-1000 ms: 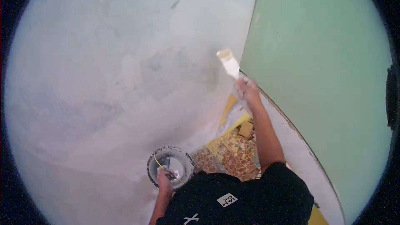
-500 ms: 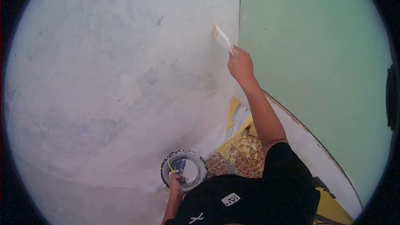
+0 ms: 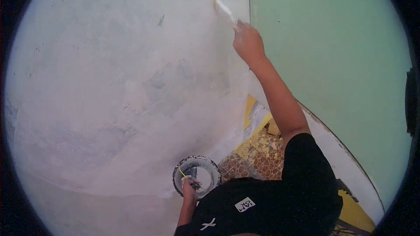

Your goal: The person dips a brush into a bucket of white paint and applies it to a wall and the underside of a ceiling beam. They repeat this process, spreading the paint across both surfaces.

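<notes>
Head cam looked down on one person w/ two hands at work. Right hand point(image 3: 247, 41) was raised high, fist closed round one paintbrush point(image 3: 224, 10), bristles touching the white wall point(image 3: 109, 83) just beside the corner where it met the green wall point(image 3: 332, 52). Left hand point(image 3: 190, 189) hung low, gripping the wire handle of one paint bucket point(image 3: 197, 175), white inside, rim spattered. Black T-shirt point(image 3: 271, 201) blocked the lower view. Patterned floor point(image 3: 258, 157) w/ yellow sheets point(image 3: 251, 105) showed betw. bucket and right arm.
</notes>
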Demonstrator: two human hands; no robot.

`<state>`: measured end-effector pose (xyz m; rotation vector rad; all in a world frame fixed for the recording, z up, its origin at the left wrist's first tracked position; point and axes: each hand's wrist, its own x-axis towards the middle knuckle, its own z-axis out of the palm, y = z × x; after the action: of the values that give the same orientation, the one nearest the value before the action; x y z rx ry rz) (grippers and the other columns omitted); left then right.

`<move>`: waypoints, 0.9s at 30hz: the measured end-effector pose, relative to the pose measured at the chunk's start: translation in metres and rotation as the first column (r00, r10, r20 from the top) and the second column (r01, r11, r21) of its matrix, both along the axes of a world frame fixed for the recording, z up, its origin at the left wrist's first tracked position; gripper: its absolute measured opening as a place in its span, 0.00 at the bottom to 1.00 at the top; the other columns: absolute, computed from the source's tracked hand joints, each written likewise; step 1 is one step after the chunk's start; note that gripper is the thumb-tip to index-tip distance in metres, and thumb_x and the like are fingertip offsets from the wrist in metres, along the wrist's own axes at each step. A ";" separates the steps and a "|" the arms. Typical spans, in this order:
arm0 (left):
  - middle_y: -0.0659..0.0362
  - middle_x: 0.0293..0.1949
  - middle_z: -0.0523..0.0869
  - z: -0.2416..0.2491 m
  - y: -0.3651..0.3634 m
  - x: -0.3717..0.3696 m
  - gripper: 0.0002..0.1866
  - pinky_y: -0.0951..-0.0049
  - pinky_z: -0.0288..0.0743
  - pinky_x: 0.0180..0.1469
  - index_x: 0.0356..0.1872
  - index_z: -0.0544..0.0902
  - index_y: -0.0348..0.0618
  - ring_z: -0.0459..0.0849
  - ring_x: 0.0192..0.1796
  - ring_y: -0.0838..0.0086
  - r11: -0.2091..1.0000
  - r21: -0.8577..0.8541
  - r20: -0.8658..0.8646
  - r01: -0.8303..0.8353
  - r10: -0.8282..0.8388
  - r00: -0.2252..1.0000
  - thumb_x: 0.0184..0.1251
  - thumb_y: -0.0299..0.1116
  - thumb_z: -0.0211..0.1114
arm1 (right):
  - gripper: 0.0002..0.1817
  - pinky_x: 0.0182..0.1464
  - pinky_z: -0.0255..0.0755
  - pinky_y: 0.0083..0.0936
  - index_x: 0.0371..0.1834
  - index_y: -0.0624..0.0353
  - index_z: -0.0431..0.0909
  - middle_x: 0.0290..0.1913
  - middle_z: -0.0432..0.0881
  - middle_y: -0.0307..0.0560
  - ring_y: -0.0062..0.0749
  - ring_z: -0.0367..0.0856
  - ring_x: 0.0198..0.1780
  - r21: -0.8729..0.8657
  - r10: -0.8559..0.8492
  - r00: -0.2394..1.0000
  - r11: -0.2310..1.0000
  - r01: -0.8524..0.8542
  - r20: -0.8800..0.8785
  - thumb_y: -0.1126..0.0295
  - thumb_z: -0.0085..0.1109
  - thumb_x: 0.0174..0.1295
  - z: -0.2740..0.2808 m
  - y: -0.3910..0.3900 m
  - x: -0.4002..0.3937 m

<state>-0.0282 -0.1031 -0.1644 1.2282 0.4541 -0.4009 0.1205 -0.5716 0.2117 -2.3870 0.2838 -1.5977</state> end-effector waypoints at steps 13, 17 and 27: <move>0.53 0.28 0.80 0.018 0.008 0.000 0.12 0.62 0.79 0.36 0.48 0.72 0.45 0.83 0.30 0.62 0.998 -0.017 -0.021 0.058 -0.058 0.998 0.68 0.37 0.50 | 0.21 0.50 0.80 0.47 0.49 0.61 0.82 0.49 0.86 0.58 0.51 0.85 0.50 -0.150 -0.146 0.599 0.988 0.044 -0.787 0.64 0.62 0.53 0.094 0.011 -0.018; 0.52 0.28 0.80 0.021 0.022 -0.006 0.13 0.61 0.80 0.38 0.48 0.72 0.41 0.83 0.31 0.61 0.993 -0.054 -0.002 0.102 -0.102 0.995 0.67 0.36 0.51 | 0.16 0.47 0.80 0.48 0.43 0.61 0.84 0.46 0.86 0.59 0.52 0.86 0.47 -0.246 -0.254 0.822 0.959 0.144 -0.509 0.66 0.58 0.53 0.212 0.038 -0.037; 0.54 0.28 0.78 0.053 0.029 -0.015 0.10 0.60 0.81 0.37 0.46 0.72 0.42 0.82 0.30 0.62 0.979 -0.062 0.050 0.192 -0.189 0.981 0.67 0.33 0.51 | 0.12 0.45 0.76 0.52 0.40 0.62 0.81 0.39 0.83 0.62 0.59 0.82 0.41 -0.109 -0.023 0.996 0.994 0.014 -0.083 0.68 0.54 0.57 0.205 0.048 -0.021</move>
<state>-0.0432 -0.0737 -0.1111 1.2170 0.2842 -0.5475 0.0996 -0.5238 0.4170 -2.5448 0.2424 -1.5601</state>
